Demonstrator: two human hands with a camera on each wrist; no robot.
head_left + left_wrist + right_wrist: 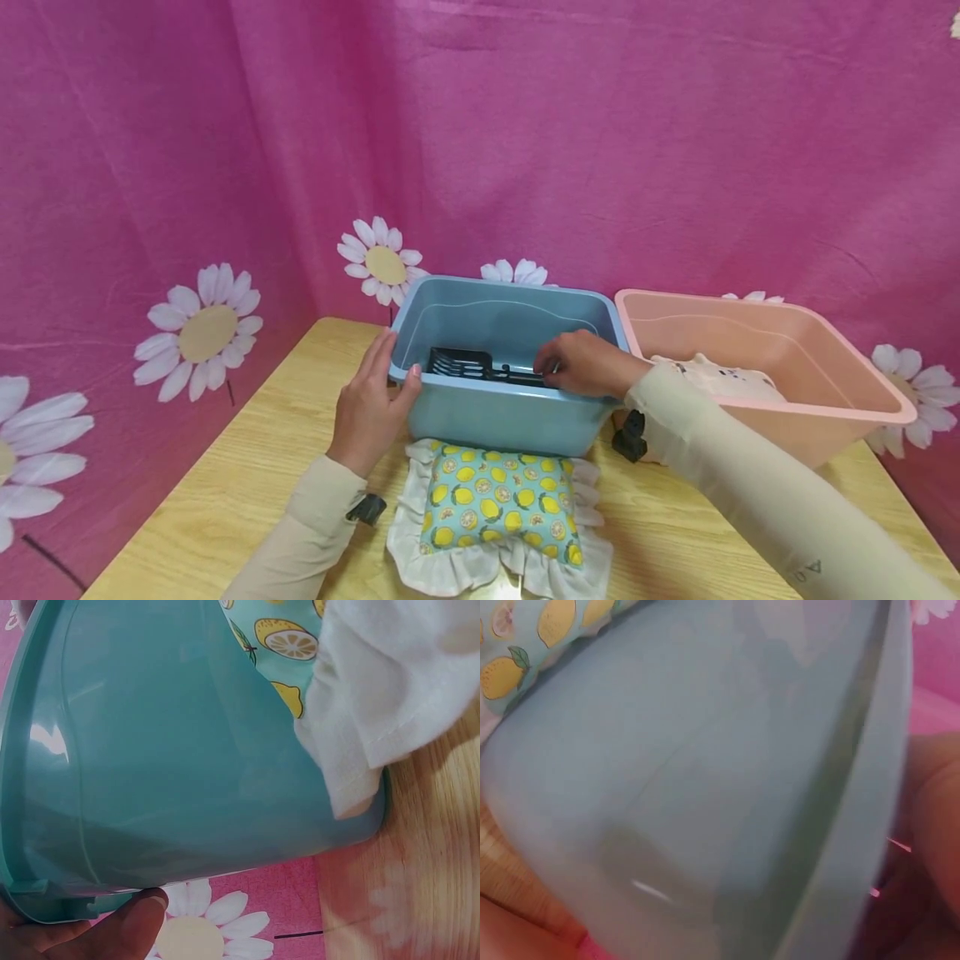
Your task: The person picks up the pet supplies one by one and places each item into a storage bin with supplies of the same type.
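A blue plastic bin (495, 417) stands on the table, with a black slotted turner (461, 363) lying low inside it, its slotted head to the left. My right hand (588, 364) reaches over the front rim and pinches the turner's handle end; the fingertips are partly hidden. My left hand (372, 408) grips the bin's front left corner, thumb on the front rim and fingers along the left side. In the left wrist view, fingers (124, 930) curl below the rim. A lemon-print cushion (495, 504) with white ruffles lies against the bin's front.
A pink bin (825, 358) stands right of the blue one, holding a pale printed cloth item (723, 379). Both sit on a wooden table (247, 467). Behind and at the left hangs a magenta cloth (525, 150) with white daisies.
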